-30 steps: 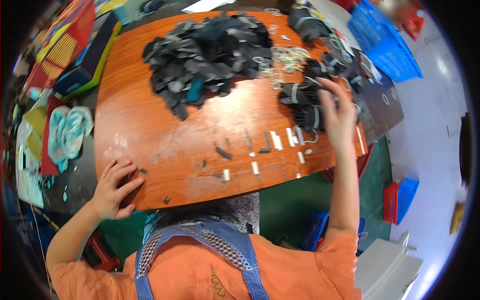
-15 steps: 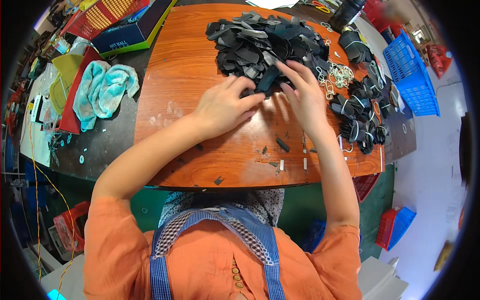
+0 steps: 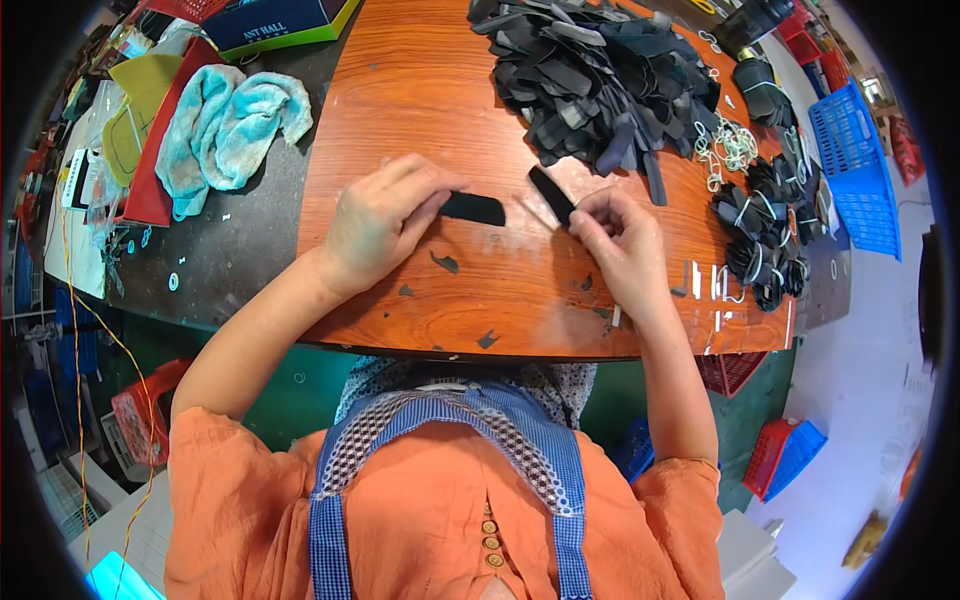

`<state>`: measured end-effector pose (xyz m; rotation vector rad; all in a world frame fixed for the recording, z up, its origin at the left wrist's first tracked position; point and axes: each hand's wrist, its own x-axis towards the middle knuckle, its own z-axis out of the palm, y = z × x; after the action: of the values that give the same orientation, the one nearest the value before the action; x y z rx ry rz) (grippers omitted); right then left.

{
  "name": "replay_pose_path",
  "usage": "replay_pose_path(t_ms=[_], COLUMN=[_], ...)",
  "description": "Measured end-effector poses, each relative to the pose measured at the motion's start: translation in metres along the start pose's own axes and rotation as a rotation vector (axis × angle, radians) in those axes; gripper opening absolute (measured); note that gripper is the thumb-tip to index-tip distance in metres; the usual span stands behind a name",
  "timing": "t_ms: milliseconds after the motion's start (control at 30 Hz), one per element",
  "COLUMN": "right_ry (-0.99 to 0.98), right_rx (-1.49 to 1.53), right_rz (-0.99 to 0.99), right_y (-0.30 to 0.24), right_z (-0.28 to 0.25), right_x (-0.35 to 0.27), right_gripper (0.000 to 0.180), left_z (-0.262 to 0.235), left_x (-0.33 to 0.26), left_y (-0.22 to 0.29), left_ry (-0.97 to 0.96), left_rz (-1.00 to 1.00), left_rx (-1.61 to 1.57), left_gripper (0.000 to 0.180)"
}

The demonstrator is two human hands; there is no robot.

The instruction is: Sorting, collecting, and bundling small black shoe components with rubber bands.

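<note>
The person is sitting at a round wooden table [image 3: 420,90] and working with little black strips. The left hand [image 3: 375,225] is pinching one flat black strip [image 3: 473,208] between thumb and fingers, so that hand is closed on it, and the strip is lying just above the table top. The right hand [image 3: 620,245] is pinching the lower end of a second black strip [image 3: 551,194], which is pointing up and away toward the big pile. The two strips are near each other but are not touching.

A big heap of loose black strips [image 3: 595,85] is waiting at the far side of the table. To the right, a few tied bundles [image 3: 765,225] are lying by some loose rubber bands [image 3: 725,150]. So it looks to me like some bundles are done, but most of the pile is left. Only two strips are in hand now, so this bunch is just starting.

A blue towel [image 3: 225,125] is lying off to the left.
</note>
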<state>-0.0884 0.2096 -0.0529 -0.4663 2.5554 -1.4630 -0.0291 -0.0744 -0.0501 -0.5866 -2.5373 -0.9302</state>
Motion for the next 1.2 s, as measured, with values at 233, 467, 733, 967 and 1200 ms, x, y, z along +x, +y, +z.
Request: replay_pose_path(t_ms=[233,467,733,967,1200], right_ry=[-0.104,-0.141,0.307,0.231,0.158], right_rx=[-0.373,-0.271,-0.824,-0.554,-0.416], right_rz=[0.01,-0.071,0.049,0.018,-0.125], right_y=[-0.034,-0.032,0.005,0.007,-0.002], right_z=[0.005,0.018,-0.032,-0.011,-0.01], right_x=[-0.009,-0.008,0.023,0.012,0.017], right_gripper=[0.012,0.014,0.038,0.024,0.029], left_z=[-0.003,0.021,0.012,0.009,0.01], left_x=[0.01,0.018,0.039,0.032,0.032], left_y=[-0.003,0.013,0.03,0.027,0.035], left_ry=[-0.035,-0.215,-0.441,-0.436,-0.474], left_rz=[-0.093,0.024,0.009,0.108,0.025], left_rx=[-0.294,-0.146,0.015,0.007,-0.039], left_gripper=[0.016,0.021,0.024,0.021,0.019])
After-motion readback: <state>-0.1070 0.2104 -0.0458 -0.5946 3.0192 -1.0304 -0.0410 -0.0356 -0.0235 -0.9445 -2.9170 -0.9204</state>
